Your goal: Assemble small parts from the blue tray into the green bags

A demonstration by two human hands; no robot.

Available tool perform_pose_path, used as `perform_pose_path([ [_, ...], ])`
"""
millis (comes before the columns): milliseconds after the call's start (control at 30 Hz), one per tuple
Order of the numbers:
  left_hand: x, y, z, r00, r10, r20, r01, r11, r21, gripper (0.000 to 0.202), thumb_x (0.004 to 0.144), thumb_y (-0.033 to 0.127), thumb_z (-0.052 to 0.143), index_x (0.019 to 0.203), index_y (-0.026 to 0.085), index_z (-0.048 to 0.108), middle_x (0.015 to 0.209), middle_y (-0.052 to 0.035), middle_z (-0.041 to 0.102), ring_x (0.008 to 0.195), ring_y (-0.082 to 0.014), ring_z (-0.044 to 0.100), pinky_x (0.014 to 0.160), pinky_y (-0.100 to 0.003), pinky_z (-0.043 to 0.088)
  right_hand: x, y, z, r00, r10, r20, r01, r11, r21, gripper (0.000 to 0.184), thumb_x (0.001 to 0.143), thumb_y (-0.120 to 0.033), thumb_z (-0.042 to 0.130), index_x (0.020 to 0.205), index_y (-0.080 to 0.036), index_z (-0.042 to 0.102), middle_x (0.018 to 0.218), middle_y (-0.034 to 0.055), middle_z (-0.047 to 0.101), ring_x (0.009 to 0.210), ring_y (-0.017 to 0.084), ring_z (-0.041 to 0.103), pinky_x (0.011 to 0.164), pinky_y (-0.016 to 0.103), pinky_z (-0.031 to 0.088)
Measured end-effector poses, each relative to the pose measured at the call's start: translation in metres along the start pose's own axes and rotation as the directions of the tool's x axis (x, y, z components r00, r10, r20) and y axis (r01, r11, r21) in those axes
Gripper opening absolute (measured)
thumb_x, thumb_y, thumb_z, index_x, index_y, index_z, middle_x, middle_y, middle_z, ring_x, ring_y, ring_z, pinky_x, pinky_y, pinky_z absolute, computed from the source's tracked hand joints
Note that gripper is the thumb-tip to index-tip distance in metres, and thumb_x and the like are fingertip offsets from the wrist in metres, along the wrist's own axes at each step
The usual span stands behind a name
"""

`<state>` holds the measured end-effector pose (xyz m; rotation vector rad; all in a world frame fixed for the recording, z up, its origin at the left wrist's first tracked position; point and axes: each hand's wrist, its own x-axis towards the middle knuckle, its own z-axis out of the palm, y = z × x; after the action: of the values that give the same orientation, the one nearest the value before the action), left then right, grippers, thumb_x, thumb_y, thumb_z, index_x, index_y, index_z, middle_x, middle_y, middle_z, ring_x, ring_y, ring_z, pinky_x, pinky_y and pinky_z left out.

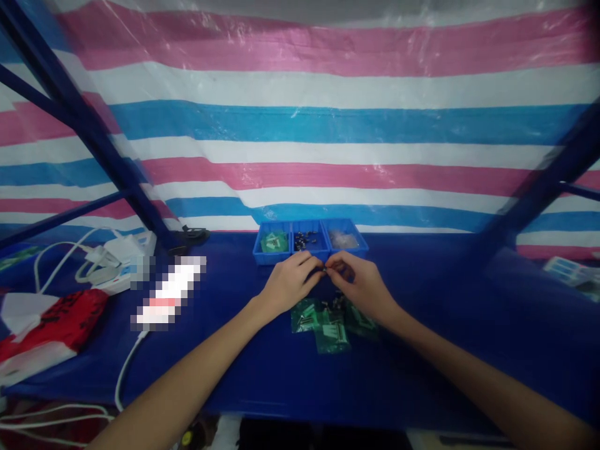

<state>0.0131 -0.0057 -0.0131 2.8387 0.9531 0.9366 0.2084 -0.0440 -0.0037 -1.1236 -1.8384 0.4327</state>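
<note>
Blue-covered counter [262,375]: left hand [287,286] and right hand [360,289] meet fingertip to fingertip, pinching what looks like a tiny dark part, just near of the blue plastic trays [310,240]. Steadying both wrists above the green circuit boards [330,322] should help.

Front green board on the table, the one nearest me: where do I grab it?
Take the front green board by its near edge, coming from your side. It lies flat, its other sides crowded by the neighbouring boards and your hands above. Pinching the edges likely spares the parts on top.
</note>
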Motion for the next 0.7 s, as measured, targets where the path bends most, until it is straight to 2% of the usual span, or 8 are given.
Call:
perform_pose_path([
  [100,0.000,-0.002,0.000,0.999,0.000,0.039,0.000,1.000,0.016,0.015,0.102,0.027,0.049,0.103,0.016,0.061,0.098,-0.0047,0.062,0.094,-0.0195,0.061,0.078,-0.032,0.053,0.001,-0.002,0.001,0.999,-0.002,0.033,0.002,1.000,-0.011,0.011,0.088,-0.012,0.058,0.093,-0.021,0.063,0.081,-0.0001,0.069,0.071,0.015,0.065,0.063,0.026,0.048],
  [267,-0.001,-0.005,0.000,0.996,-0.023,0.090,0.025,1.000,-0.018,0.014,0.100,0.023,0.051,0.098,0.016,0.063,0.094,-0.0045,0.061,0.090,-0.0191,0.061,0.075,-0.031,0.052,0.002,-0.004,0.004,0.992,-0.062,0.110,0.079,0.985,-0.154,0.016,0.089,-0.009,0.056,0.097,-0.020,0.064,0.089,0.0036,0.069,0.078,0.018,0.066,0.068,0.029,0.049],
  [433,0.001,-0.003,0.003,0.991,-0.137,-0.002,0.135,0.974,-0.181,0.009,0.093,0.023,0.063,0.101,0.018,0.063,0.103,-0.0034,0.062,0.092,-0.0171,0.063,0.079,-0.030,0.053,0.001,-0.003,0.002,0.992,-0.086,0.089,0.098,0.985,-0.141,0.021,0.091,-0.010,0.053,0.102,-0.020,0.068,0.092,0.0055,0.068,0.078,0.018,0.065,0.068,0.030,0.050],
  [600,0.008,-0.002,0.001,0.989,-0.121,-0.080,0.109,0.984,-0.138,0.013,0.094,0.029,0.063,0.100,0.018,0.065,0.101,-0.0038,0.063,0.093,-0.0174,0.063,0.079,-0.031,0.053,0.002,-0.001,-0.004,0.998,-0.039,0.056,0.044,0.995,-0.088,0.022,0.091,-0.013,0.055,0.102,-0.021,0.072,0.087,0.0036,0.068,0.069,0.015,0.062,0.062,0.028,0.048],
  [700,0.010,-0.002,-0.004,0.988,-0.092,-0.126,0.082,0.993,-0.085,0.012,0.094,0.030,0.062,0.097,0.018,0.066,0.098,-0.0039,0.063,0.090,-0.0171,0.063,0.077,-0.030,0.053,0.004,0.002,-0.007,1.000,-0.020,0.012,0.020,0.998,-0.062,0.019,0.089,-0.015,0.058,0.099,-0.020,0.073,0.087,0.0032,0.070,0.072,0.016,0.064,0.064,0.029,0.049],
])
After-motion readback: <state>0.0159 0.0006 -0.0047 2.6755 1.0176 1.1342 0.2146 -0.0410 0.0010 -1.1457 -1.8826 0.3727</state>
